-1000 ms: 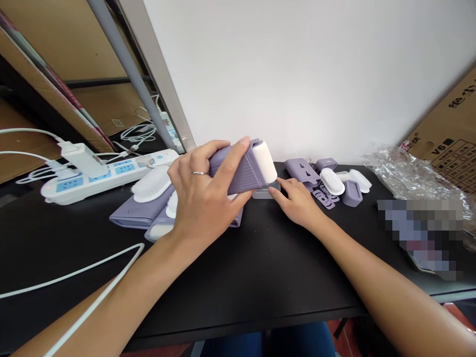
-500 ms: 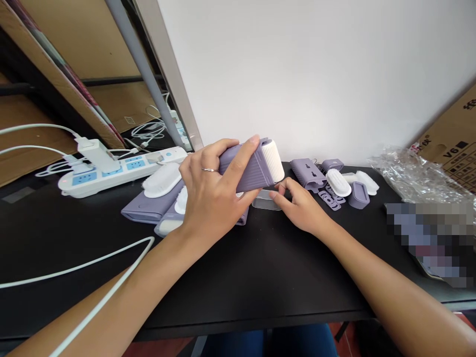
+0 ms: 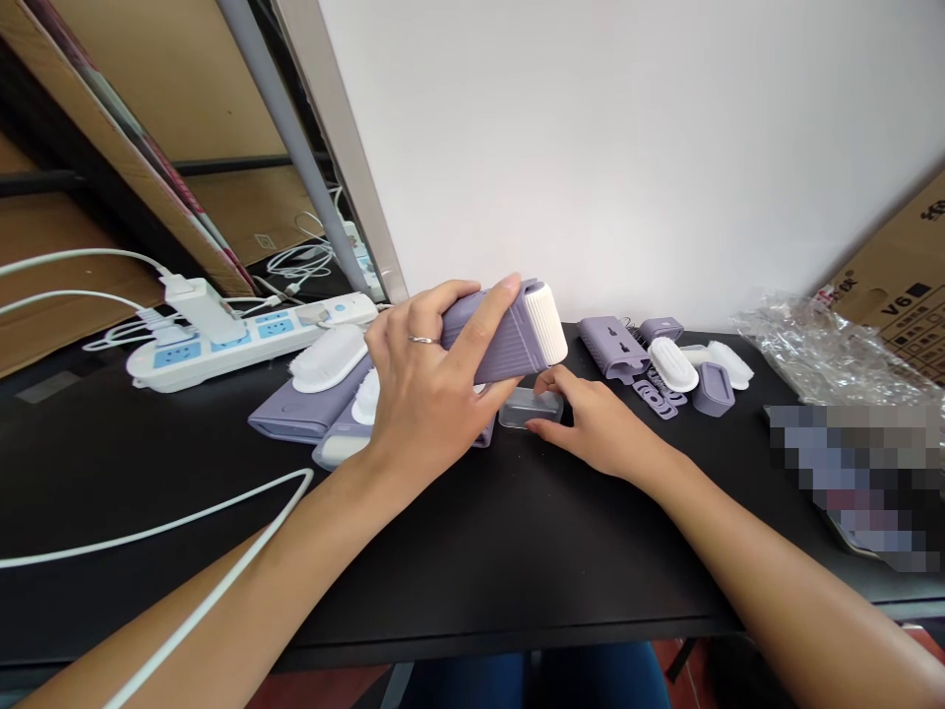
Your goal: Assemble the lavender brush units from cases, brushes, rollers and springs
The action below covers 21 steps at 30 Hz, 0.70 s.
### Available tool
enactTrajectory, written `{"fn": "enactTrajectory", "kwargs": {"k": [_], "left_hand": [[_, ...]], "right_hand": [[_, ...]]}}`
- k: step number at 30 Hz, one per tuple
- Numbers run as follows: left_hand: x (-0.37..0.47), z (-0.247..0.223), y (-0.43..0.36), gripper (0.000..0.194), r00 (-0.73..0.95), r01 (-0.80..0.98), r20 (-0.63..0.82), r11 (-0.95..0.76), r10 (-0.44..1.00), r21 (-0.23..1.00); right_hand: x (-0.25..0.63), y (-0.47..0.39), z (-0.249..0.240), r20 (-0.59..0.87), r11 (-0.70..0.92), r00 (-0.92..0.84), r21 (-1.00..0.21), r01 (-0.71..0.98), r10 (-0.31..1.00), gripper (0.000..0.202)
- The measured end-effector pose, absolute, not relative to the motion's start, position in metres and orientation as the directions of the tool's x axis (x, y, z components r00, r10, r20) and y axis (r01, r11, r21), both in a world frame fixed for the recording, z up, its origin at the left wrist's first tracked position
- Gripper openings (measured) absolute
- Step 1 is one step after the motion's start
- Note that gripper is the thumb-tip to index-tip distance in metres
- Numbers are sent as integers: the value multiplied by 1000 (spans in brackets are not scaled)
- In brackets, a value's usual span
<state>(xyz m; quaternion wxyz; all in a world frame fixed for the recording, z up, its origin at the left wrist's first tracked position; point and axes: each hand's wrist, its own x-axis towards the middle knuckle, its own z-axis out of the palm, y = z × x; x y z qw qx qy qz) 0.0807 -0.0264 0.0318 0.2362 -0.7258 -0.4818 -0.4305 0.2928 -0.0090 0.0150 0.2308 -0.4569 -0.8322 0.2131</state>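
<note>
While the left hand (image 3: 417, 384) grips a purple case (image 3: 511, 345) above the table (image 3: 532, 551), the right hand (image 3: 595, 418) touches a clear tray (image 3: 517, 409); whether it grips, I cannot tell.

Above the middle of the worktop (image 3: 502, 551), the left hand (image 3: 435, 384) holds a case (image 3: 502, 340), while a small tray (image 3: 521, 406) lies below its right end, the right hand (image 3: 601, 423) with fingers at the tray's right side. Left of these, a brush head (image 3: 329, 356) rests on a flat pouch (image 3: 295, 416), with the power strip (image 3: 251, 345) behind it. Rightward, near the wall panel (image 3: 591, 148), a holder (image 3: 609, 347) sits left of another brush head (image 3: 673, 364) and a cup (image 3: 714, 391); farther right, plastic wrap (image 3: 819, 345) lies before a carton (image 3: 905, 266).
</note>
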Motion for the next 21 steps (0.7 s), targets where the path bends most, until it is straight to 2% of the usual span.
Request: {"fn": "enactTrajectory", "kwargs": {"k": [2,3,6,9,14,21], "left_hand": [[80,31,-26,76,170,906,855,-420,489,59],[80,31,-26,76,175,906,857,-420,484,53],[80,30,-26,76,191,900,857,-434,478,41],[81,30,-27,76,211,886,854,-462,476,39],[82,29,-28,76,231,870,855,-492,465,32],[80,28,-28,67,272,875,837,-483,474,-11]], "right_hand": [[294,-9,16,193,445,-417,-587,677,888,26],[294,-8,17,215,408,-357,-638,653,909,26],[299,-3,23,329,349,-120,-840,415,937,31],[305,-3,33,415,405,27,-898,173,909,42],[305,-12,44,473,474,-36,-880,39,881,39],[298,-16,38,499,508,-109,-857,82,860,34]]}}
